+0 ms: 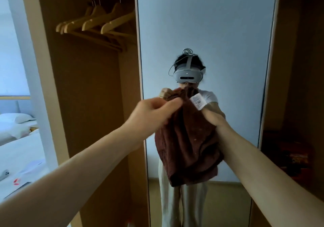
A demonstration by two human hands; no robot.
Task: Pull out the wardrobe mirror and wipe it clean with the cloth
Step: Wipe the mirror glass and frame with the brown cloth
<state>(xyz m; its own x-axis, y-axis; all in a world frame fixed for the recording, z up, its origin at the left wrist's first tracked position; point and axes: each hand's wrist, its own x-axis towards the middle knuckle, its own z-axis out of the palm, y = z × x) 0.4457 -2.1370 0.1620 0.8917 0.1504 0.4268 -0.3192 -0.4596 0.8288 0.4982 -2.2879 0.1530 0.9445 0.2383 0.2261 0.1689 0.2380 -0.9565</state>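
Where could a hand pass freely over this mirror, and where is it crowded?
Free: the mirror above the cloth, and the strips beside it. Crowded: the middle, where the left hand and right hand hold the cloth.

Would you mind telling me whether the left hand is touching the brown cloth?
Touching. The head view shows the left hand pinching the top edge of the brown cloth between thumb and fingers.

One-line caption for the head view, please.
Left hand and right hand hold a brown cloth before the wardrobe mirror.
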